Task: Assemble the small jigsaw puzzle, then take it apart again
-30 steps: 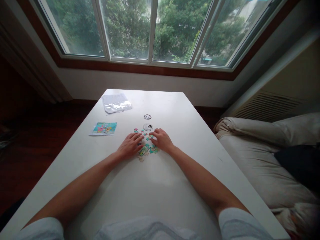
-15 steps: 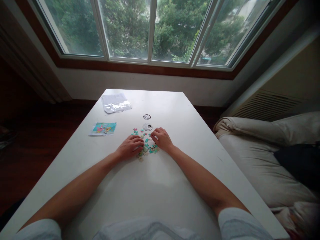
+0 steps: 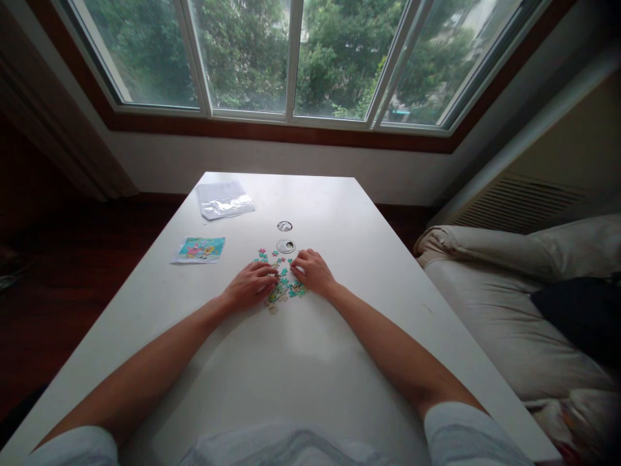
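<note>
A small heap of loose jigsaw pieces (image 3: 284, 287), teal, pink and tan, lies in the middle of the white table (image 3: 310, 362). My left hand (image 3: 252, 285) rests palm down on the left side of the heap, fingers curled over the pieces. On the heap's right side my right hand (image 3: 314, 272) lies with its fingertips bent onto the pieces. Whether either hand pinches a piece is hidden by the fingers.
A colourful picture card (image 3: 200, 248) lies to the left. A clear plastic bag (image 3: 224, 199) sits near the far left corner. Two round holes (image 3: 285, 235) are set in the tabletop beyond the heap. A sofa with cushions (image 3: 528, 304) stands right of the table.
Both hands shifted slightly over the pieces; the left fingers curled in a little and the right hand drew slightly toward the heap. The pieces were nudged about.
</note>
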### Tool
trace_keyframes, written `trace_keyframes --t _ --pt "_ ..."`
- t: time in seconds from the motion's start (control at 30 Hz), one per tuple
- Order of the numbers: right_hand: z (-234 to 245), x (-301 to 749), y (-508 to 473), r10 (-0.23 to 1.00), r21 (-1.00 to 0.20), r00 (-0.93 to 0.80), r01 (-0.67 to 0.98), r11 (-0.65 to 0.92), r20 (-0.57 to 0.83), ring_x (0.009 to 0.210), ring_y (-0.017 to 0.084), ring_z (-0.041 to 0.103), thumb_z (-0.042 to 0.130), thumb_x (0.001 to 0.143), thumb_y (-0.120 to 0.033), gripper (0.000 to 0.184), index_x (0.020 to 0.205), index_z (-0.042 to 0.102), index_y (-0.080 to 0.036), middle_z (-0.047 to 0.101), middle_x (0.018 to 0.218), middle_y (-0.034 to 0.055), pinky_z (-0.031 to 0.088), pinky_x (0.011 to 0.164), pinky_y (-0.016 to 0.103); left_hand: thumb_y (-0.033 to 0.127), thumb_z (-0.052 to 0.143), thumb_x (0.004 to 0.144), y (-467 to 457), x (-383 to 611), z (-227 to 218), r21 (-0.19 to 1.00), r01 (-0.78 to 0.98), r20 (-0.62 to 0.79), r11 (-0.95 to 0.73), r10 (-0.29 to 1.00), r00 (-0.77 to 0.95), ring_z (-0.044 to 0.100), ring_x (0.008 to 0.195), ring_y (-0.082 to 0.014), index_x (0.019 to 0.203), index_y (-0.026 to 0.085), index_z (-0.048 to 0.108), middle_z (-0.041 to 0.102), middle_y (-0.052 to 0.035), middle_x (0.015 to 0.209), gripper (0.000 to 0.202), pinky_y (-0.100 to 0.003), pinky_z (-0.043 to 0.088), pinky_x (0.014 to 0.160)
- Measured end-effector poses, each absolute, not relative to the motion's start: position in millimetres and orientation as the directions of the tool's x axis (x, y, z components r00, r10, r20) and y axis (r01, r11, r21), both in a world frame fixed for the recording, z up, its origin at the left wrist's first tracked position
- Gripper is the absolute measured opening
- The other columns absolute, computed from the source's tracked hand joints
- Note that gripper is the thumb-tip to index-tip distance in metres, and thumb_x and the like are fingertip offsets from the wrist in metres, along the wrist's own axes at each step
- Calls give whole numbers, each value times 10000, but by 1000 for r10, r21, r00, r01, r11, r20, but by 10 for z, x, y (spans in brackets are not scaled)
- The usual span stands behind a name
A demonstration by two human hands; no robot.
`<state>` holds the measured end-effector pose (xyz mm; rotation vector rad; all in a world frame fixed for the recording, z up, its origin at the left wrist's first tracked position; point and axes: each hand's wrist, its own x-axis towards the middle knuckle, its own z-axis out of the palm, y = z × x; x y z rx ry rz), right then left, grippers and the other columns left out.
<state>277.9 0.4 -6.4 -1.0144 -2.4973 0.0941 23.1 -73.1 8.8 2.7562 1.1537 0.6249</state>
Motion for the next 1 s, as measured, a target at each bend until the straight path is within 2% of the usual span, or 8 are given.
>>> trace_keyframes --t 0.23,0.47,0.57,0.67,0.87,1.0 --pt "-135 2808 15 696 -324 -614 617 717 372 967 187 513 645 933 -304 115 932 719 -216 628 984 60 411 916 334 296 423 1045 -729 241 100 264 654 353 -709 701 619 572 1201 -213 1169 256 714 696 -36 1245 319 -442 454 1108" --pt "-64 2849 27 709 -356 -577 615 704 406 951 180 528 609 943 -245 118 977 718 -218 635 940 54 412 899 311 296 405 1049 -730 242 93 270 662 362 -700 710 603 564 1212 -213 1239 251 680 682 -49 1265 337 -451 445 1122" --pt "17 2911 26 665 -410 -658 530 742 353 887 157 545 621 917 -198 87 908 707 -200 643 886 40 411 862 285 295 419 1043 -711 221 40 241 683 360 -690 717 597 535 1273 -230 1283 259 660 665 -50 1308 342 -469 442 1127" --pt "100 2960 16 583 -451 -762 432 781 281 827 136 551 652 906 -230 67 908 707 -193 650 859 26 405 825 266 288 450 1033 -695 199 -8 224 676 362 -702 704 611 524 1298 -232 1276 276 662 665 -41 1314 323 -468 446 1127" --pt "197 2962 -26 513 -373 -828 413 831 226 853 150 552 746 853 -384 202 935 712 -202 637 869 36 374 839 277 258 502 1010 -716 180 10 218 657 398 -722 680 616 537 1289 -235 1185 276 685 675 -39 1292 253 -459 468 1104" --pt "200 2931 -57 511 -341 -836 429 836 202 850 150 540 747 855 -395 208 917 702 -202 628 865 36 359 833 278 255 521 998 -741 167 50 226 645 375 -730 676 634 537 1285 -236 1150 267 684 681 -34 1275 223 -450 457 1115"
